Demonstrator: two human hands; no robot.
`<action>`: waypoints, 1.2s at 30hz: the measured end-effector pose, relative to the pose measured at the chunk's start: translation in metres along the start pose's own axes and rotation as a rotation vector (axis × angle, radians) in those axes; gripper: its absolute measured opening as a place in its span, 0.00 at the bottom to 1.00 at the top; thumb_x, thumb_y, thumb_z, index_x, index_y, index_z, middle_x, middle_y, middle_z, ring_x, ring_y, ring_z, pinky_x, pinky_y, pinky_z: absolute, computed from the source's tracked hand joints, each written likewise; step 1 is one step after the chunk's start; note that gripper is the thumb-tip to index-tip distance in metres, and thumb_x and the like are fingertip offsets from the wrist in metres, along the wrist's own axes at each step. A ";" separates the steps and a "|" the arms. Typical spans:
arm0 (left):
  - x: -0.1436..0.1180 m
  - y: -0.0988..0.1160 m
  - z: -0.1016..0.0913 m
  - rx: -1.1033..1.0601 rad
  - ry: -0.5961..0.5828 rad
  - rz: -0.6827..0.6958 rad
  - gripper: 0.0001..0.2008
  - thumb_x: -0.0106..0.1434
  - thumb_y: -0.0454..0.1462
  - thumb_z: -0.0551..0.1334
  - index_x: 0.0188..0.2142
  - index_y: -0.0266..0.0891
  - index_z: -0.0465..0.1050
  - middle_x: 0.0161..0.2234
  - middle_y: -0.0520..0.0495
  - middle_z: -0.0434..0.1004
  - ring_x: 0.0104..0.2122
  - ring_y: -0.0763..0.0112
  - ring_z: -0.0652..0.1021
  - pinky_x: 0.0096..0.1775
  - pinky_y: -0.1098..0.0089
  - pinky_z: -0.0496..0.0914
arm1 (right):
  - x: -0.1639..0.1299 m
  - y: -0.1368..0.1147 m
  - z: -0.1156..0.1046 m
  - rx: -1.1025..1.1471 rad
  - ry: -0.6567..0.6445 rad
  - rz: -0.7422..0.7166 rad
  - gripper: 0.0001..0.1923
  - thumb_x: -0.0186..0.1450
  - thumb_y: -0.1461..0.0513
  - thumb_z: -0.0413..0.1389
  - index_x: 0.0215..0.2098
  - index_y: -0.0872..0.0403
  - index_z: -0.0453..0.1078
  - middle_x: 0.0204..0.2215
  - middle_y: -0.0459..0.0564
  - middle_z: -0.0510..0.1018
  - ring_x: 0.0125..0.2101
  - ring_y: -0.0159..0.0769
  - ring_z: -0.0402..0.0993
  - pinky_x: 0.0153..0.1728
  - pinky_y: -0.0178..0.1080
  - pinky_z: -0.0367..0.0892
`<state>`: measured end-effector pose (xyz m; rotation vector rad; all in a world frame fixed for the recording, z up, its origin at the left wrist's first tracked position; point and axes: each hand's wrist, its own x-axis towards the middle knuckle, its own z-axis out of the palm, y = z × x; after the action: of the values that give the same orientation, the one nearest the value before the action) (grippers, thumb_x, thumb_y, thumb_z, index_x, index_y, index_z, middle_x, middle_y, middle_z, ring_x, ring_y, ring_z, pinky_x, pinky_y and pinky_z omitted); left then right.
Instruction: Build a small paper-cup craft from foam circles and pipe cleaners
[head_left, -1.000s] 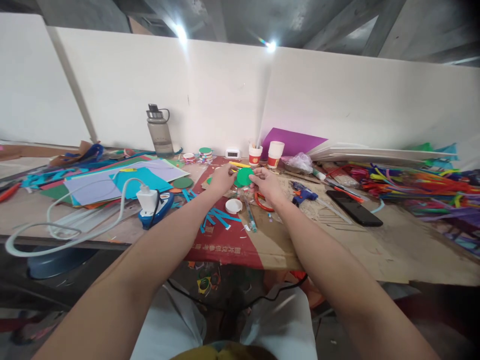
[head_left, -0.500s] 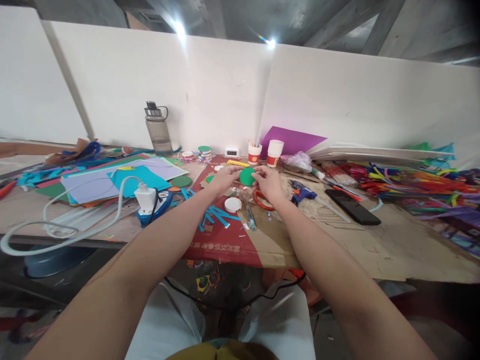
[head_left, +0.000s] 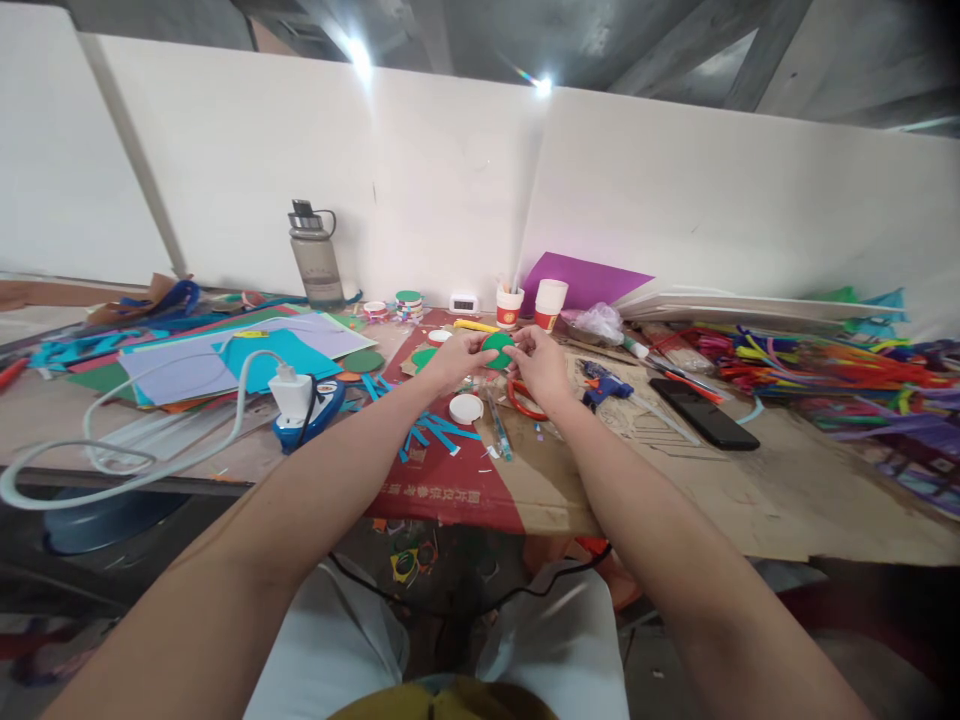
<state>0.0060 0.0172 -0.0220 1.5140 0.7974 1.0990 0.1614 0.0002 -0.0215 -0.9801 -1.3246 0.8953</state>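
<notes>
Between my two hands is a green disc (head_left: 497, 350), raised above the table and facing me. My left hand (head_left: 456, 362) pinches its left edge, the thumb lying over the front. At its right edge, my right hand (head_left: 541, 366) grips it with thumb and fingers. What lies behind the disc is hidden. Just below my hands are a white round lid (head_left: 466, 408), a thin pen-like tool (head_left: 499, 425) and scissors with red handles (head_left: 525, 400). Blue paper strips (head_left: 435, 432) lie by my left wrist.
A blue glue gun (head_left: 606, 388) and a black phone (head_left: 703, 413) lie to the right. Two paper cups (head_left: 509, 308) stand behind my hands. A plugged charger (head_left: 297, 398) with a white cable, coloured sheets and a bottle (head_left: 316, 255) are on the left.
My left thumb has moved onto the front of the green disc. The disc has shifted very slightly right and tilted a little; both hands keep hold of it.
</notes>
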 end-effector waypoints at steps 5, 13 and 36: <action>0.001 -0.001 -0.001 0.116 -0.039 0.018 0.16 0.57 0.38 0.66 0.45 0.35 0.76 0.41 0.45 0.79 0.38 0.66 0.79 0.40 0.66 0.75 | 0.006 0.005 -0.002 -0.011 0.000 0.074 0.11 0.56 0.69 0.63 0.30 0.51 0.65 0.19 0.36 0.67 0.16 0.26 0.65 0.14 0.30 0.60; 0.002 -0.011 -0.004 0.049 -0.057 0.050 0.17 0.57 0.35 0.66 0.47 0.33 0.75 0.46 0.42 0.77 0.40 0.67 0.78 0.40 0.68 0.74 | 0.006 0.007 -0.001 0.035 -0.041 0.167 0.12 0.54 0.69 0.63 0.22 0.53 0.64 0.15 0.36 0.66 0.15 0.24 0.62 0.13 0.27 0.59; 0.001 -0.001 0.000 -0.433 -0.054 -0.169 0.16 0.68 0.45 0.57 0.43 0.33 0.74 0.37 0.40 0.80 0.31 0.68 0.80 0.31 0.69 0.75 | 0.008 0.004 -0.004 -0.146 -0.069 0.001 0.07 0.59 0.59 0.59 0.29 0.52 0.66 0.19 0.41 0.69 0.18 0.28 0.65 0.15 0.32 0.61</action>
<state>0.0062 0.0189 -0.0223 1.0879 0.5909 1.0220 0.1661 0.0085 -0.0224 -1.0699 -1.4640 0.8482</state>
